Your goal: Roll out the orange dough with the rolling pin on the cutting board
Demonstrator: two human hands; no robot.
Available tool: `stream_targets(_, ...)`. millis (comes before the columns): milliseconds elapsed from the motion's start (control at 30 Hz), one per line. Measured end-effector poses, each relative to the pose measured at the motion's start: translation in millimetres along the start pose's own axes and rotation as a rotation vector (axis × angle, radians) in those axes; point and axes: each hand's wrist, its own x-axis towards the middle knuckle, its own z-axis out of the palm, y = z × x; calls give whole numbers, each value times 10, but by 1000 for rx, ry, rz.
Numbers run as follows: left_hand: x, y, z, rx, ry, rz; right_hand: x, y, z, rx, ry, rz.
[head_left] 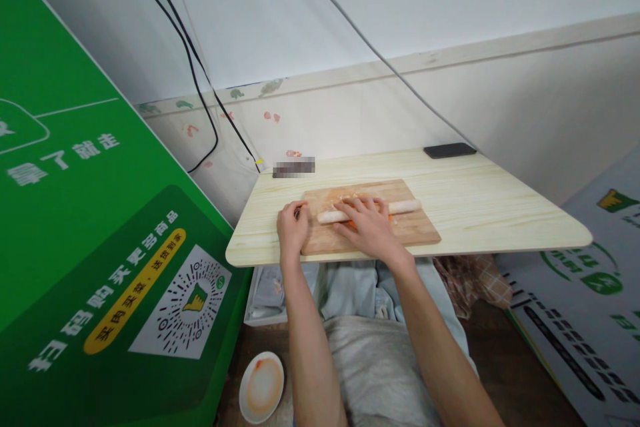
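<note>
A pale wooden rolling pin lies across a wooden cutting board on the table. My right hand rests over the pin, fingers stretched out and spread across it. Under and beside the pin, some orange material shows, mostly covered by the pin and the hand; its kind I cannot make out. Pale crumbs are scattered behind the pin. At the board's left edge, my left hand is closed with its fingers curled against the board. The fingertips there are partly hidden.
A black phone-like slab lies at the table's back right, and a blurred-out object at the back left. Cables hang along the wall. Green panel left, printed panel right. A stained white plate sits below.
</note>
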Motion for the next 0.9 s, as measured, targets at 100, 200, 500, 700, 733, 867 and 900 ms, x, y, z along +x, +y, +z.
stream_targets(100,-1,2,0,-3,0,0,0,2,6,-1,-3,4)
stream_targets(200,-3,10,-2,-11,5,4,2,2,3,0,1,3)
stream_targets(500,2,6,-5,-17,0,-5,-35,-15,-61,-12,-56,8)
stream_targets(700,3,5,0,-6,0,-2,-80,-5,-106,-9,-107,-19)
stream_targets(733,3,6,1,-3,0,-2,-73,-6,-98,-5,-99,-14)
stream_targets(867,0,4,4,-6,5,10,-29,-15,-47,3,-49,9)
stream_targets(900,-1,3,4,-9,6,12,-22,-16,-38,3,-41,11)
